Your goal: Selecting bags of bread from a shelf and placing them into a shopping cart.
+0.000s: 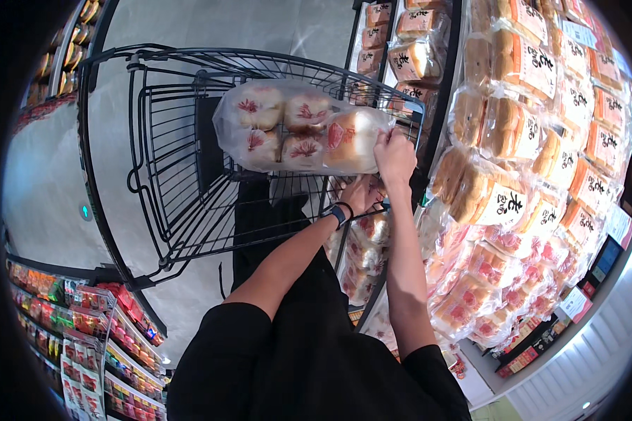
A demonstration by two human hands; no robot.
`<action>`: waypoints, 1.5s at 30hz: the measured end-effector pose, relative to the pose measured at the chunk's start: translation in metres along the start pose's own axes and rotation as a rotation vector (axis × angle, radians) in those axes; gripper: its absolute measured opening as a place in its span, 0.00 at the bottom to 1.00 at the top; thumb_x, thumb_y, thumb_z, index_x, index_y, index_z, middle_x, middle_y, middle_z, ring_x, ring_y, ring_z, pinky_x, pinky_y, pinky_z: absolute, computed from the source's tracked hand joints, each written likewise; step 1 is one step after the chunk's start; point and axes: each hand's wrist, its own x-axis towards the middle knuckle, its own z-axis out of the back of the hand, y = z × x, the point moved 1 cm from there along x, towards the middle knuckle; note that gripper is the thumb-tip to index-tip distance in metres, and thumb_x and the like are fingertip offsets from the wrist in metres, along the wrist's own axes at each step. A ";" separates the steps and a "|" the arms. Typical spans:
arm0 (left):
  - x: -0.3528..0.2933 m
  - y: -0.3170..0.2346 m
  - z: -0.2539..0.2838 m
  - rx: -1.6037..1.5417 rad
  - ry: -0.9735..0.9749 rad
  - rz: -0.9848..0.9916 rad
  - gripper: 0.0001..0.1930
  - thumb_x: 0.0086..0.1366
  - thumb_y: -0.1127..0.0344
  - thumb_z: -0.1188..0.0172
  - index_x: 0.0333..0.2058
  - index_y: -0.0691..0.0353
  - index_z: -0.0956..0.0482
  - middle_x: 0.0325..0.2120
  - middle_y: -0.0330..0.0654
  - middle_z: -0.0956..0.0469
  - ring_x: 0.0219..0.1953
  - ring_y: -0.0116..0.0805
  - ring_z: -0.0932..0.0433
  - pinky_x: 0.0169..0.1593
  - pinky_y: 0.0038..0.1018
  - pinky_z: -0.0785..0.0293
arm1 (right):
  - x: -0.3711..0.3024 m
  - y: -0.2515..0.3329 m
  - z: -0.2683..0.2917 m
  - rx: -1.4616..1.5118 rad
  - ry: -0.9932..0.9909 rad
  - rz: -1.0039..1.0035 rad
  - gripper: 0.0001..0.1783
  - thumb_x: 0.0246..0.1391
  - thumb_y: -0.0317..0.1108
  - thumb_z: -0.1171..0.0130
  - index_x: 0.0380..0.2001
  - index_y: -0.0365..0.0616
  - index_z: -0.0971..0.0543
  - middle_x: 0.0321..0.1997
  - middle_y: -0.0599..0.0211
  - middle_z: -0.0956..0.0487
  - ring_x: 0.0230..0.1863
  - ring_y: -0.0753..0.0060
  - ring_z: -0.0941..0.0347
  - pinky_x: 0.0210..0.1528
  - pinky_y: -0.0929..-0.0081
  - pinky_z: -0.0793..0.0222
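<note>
A long frosted plastic bag of bread [304, 128], with red prints on its pale pieces, lies across the top of the black wire shopping cart [182, 231]. My right hand [396, 158] is closed on the bag's right end, the fingers pinching the gathered plastic. Just below that end, close to the cart's right side, my left hand [359, 196] has its fingers curled in. A dark band circles its wrist. What those fingers hold, if anything, is partly hidden and I cannot make it out.
On the right rises a display stacked with bagged loaves [502, 193]; more bagged bread [463, 302] sits lower down. A low shelf with bread packages [414, 59] stands beyond the cart. Shelves of colourful packets [84, 316] are at the lower left. Grey floor [260, 24] surrounds the cart.
</note>
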 end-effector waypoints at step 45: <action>-0.031 0.081 0.211 0.330 -0.192 0.252 0.16 0.63 0.63 0.47 0.47 0.64 0.26 0.46 0.57 0.22 0.47 0.61 0.21 0.51 0.49 0.25 | -0.051 0.027 -0.147 0.122 -0.146 0.651 0.21 0.49 0.28 0.39 0.49 0.40 0.24 0.53 0.52 0.25 0.56 0.46 0.31 0.57 0.52 0.33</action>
